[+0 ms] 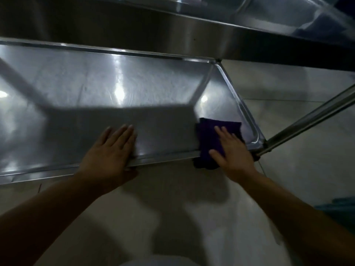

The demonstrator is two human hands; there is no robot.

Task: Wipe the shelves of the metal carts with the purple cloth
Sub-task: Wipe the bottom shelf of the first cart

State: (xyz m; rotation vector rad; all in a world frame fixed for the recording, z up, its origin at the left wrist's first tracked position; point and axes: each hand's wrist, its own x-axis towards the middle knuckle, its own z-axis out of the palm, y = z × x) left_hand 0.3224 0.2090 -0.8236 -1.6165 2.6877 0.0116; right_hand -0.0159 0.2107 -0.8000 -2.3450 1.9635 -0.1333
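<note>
Cloth (pixel 211 135) soft, limp, light; pressed flat under right hand (pixel 232 150), overhanging shelf (pixel 96 96) edge; left hand (pixel 113 148) flat, empty, bracing shelf

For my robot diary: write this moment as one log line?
right hand presses purple cloth | left hand flat on shelf

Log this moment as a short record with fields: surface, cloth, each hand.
surface: lower shiny metal cart shelf, raised rim
cloth: folded purple cloth, at the shelf's near right corner, overhanging the front edge
right hand: flat on the cloth, pressing it down
left hand: fingers straight, resting on the shelf's front edge
floor: pale tiles below
</note>
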